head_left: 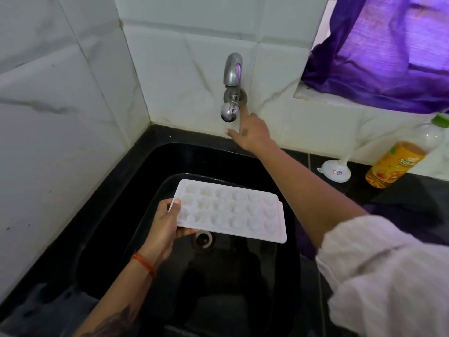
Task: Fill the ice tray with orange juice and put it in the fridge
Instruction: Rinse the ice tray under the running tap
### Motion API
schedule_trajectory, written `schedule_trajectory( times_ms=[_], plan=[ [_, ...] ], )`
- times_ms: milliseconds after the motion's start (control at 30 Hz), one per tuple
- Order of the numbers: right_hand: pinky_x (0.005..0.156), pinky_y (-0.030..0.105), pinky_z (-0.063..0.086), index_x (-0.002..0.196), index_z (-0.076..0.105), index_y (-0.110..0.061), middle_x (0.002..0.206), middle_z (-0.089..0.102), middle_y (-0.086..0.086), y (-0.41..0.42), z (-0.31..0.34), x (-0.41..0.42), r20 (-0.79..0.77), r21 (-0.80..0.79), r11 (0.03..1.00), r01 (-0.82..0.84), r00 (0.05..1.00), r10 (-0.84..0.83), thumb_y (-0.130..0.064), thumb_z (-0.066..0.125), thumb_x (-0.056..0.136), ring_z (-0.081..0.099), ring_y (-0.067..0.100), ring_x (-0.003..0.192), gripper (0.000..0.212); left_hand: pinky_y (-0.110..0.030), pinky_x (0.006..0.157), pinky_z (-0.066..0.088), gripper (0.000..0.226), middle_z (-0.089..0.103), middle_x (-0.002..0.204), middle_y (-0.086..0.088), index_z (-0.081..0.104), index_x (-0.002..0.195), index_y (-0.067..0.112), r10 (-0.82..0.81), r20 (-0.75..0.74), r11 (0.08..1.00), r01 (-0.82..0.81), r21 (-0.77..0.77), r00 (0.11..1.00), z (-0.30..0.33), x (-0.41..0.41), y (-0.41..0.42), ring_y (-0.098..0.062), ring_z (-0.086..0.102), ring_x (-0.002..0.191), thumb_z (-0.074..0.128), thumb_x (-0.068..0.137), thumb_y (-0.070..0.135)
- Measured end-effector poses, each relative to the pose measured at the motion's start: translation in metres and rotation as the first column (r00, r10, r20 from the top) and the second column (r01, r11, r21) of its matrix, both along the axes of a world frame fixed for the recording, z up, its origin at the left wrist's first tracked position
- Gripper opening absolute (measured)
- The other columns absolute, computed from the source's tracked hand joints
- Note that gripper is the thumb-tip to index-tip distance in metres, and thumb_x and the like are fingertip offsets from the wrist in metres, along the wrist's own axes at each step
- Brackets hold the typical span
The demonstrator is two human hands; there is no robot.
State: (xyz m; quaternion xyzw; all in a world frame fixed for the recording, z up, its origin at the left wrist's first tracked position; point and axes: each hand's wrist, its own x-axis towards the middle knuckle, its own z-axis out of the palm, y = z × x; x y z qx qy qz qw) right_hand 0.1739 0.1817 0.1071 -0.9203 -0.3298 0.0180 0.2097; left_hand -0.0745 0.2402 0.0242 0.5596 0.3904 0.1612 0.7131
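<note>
The left hand [167, 222] pinches the empty white ice tray [230, 211] level over the black sink [109, 215] while the open right hand [252, 133] fingers the tap [230, 93]; a gentle flow should rinse without splashing, with the juice bottle [401, 156] waiting on the worktop [401, 193].

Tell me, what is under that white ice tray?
Under the ice tray, held by the left hand, lies the black sink. Its drain peeks out below the tray's near edge. The sink floor directly beneath is covered from view.
</note>
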Motion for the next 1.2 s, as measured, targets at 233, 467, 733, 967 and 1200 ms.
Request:
schedule_trajectory(
  times_ms=[233,467,733,967,1200],
  plan=[
    [0.083,0.038,0.046,0.148,0.015,-0.024,0.124,0.055,0.022,0.044,-0.011,0.032,0.097,-0.077,0.995,-0.056,0.993,0.063,-0.038,0.049,0.094,0.057,0.037,0.103,0.065,-0.024,0.051,0.056,0.023,0.061,0.106,-0.004,0.046,0.112,0.011,0.033,0.013,0.999,-0.032,-0.016,0.999,-0.004,0.001,0.018,-0.019,0.064,0.089,0.037,0.101,0.028],
    [0.064,0.032,0.038,0.129,0.039,-0.016,0.106,0.058,0.020,0.045,-0.016,0.043,0.263,-0.141,0.983,-0.118,0.953,0.152,-0.023,0.049,0.092,0.057,0.034,0.082,0.039,-0.024,0.052,0.056,0.026,0.061,0.107,-0.005,0.045,0.115,0.007,0.050,0.009,0.998,-0.050,-0.025,0.999,-0.006,0.005,0.027,-0.020,0.065,0.090,0.036,0.101,0.028],
    [0.082,0.036,0.045,0.144,0.025,-0.033,0.128,0.049,0.020,0.036,-0.006,0.040,0.160,-0.233,0.962,-0.141,0.970,0.181,-0.024,0.048,0.092,0.054,0.035,0.104,0.058,-0.024,0.051,0.056,0.019,0.061,0.108,-0.007,0.047,0.104,0.012,0.059,0.010,0.997,-0.059,-0.041,0.998,-0.011,0.001,0.030,-0.022,0.065,0.090,0.037,0.101,0.028],
    [0.086,0.034,0.044,0.147,0.021,-0.026,0.118,0.057,0.015,-0.041,-0.033,-0.017,-0.143,0.182,0.982,0.050,0.989,-0.024,-0.048,0.055,0.089,0.057,0.029,0.108,0.071,-0.025,0.050,0.056,0.019,0.062,0.105,-0.006,0.047,0.107,0.011,0.054,0.004,0.998,-0.054,-0.045,0.999,-0.013,-0.008,0.028,-0.021,0.065,0.088,0.038,0.101,0.027],
    [0.093,0.043,0.053,0.109,0.066,-0.014,0.103,0.072,0.006,-0.105,-0.071,-0.071,-0.826,0.147,0.982,0.121,0.561,0.055,-0.031,0.068,0.085,0.069,0.022,0.095,0.030,-0.030,0.055,0.056,0.017,0.063,0.107,-0.006,0.050,0.102,0.018,0.037,0.002,0.999,-0.037,-0.012,0.999,-0.008,-0.008,0.029,-0.020,0.065,0.087,0.037,0.101,0.028]
  ],
)
